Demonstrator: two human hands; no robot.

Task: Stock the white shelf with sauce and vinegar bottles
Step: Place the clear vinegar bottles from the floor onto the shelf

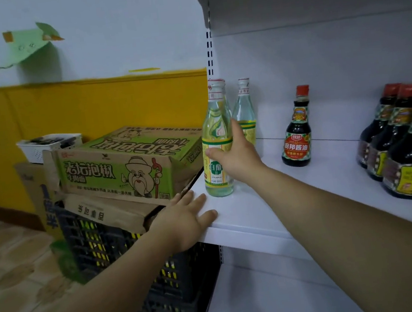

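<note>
On the head camera my right hand [235, 152] is curled round the front vinegar bottle [214, 118], thumb across its label. The bottle stands upright at the left end of the white shelf [307, 190], just in front of a second vinegar bottle [244, 109]. My left hand [184, 218] lies flat on the shelf's corner, fingers spread, holding nothing. A small soy sauce bottle [297, 134] stands apart to the right, with large dark sauce bottles [406, 146] beyond it. I judge this to be the placing step. Next I should release without tipping the bottle, then fetch another.

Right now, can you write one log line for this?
right grip: holds vinegar bottle | left grip: flat on white shelf | bottle: upright
</note>
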